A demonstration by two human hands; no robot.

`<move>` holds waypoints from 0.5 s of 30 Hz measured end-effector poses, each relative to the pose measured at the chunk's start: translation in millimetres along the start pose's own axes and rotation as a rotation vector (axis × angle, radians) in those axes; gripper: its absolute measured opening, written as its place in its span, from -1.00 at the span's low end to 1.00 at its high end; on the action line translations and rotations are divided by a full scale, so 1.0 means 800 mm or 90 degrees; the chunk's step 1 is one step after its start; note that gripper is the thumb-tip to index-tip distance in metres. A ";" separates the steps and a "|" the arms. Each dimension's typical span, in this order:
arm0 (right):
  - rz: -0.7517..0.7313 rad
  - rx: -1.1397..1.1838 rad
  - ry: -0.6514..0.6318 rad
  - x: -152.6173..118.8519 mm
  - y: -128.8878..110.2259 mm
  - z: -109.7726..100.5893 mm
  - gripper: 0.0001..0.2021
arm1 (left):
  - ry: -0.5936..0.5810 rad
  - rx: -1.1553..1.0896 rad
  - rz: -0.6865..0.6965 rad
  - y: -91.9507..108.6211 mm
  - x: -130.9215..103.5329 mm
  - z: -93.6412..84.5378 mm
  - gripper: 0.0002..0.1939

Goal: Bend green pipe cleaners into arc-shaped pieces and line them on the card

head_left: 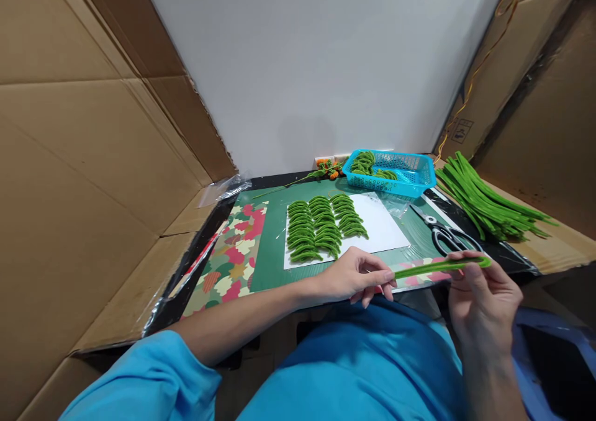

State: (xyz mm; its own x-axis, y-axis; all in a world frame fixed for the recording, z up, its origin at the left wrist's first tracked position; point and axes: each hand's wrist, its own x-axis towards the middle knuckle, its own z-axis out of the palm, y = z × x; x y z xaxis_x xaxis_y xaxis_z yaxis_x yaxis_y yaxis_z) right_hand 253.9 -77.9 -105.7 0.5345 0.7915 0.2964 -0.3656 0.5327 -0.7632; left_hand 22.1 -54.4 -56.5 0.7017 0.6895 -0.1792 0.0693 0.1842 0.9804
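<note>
A green pipe cleaner [426, 268], folded back on itself, is stretched between my two hands above the front edge of the table. My left hand [358, 276] pinches its left end between thumb and fingers. At the bent right end, my right hand [484, 290] grips it with the thumb pressed on the loop. Just beyond my left hand, a white sheet [386, 225] bears three columns of short, curved green fuzzy pieces [325, 222]. Scissors [442, 231] with black and white handles lie beyond my right hand, their blades pointing away.
A blue plastic basket [412, 188] holding more green pieces stands at the back right. Beside it lies a stem with orange and green bits [330, 169]. A bundle of long green pipe cleaners [488, 197] rests at right. Cardboard walls [93, 141] flank the green mat [272, 222].
</note>
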 end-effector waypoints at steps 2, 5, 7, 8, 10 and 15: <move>-0.003 0.000 0.009 -0.001 0.001 0.001 -0.73 | 0.000 0.000 0.000 -0.001 0.000 -0.001 -0.51; -0.016 -0.001 0.018 -0.002 0.002 0.003 -0.74 | 0.005 -0.003 0.000 -0.002 0.000 -0.001 -0.51; -0.027 -0.006 0.021 -0.002 0.002 0.004 -0.74 | 0.008 -0.006 -0.002 -0.001 0.001 0.000 -0.50; -0.030 -0.010 0.022 -0.002 0.002 0.005 -0.74 | 0.010 -0.008 -0.003 -0.001 0.001 0.000 -0.50; -0.029 -0.014 0.025 -0.002 0.001 0.004 -0.73 | 0.010 -0.009 -0.003 -0.001 0.001 0.000 -0.50; 0.053 0.010 0.010 -0.002 0.002 -0.004 -0.67 | 0.009 0.013 -0.003 0.001 0.001 0.001 -0.51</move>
State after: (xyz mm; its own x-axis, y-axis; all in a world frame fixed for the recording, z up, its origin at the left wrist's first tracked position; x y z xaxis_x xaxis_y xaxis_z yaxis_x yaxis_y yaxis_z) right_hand 254.8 -79.4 -108.9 0.5140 0.8284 0.2228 -0.4213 0.4700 -0.7756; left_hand 23.0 -54.4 -56.0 0.6908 0.6991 -0.1844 0.0874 0.1725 0.9811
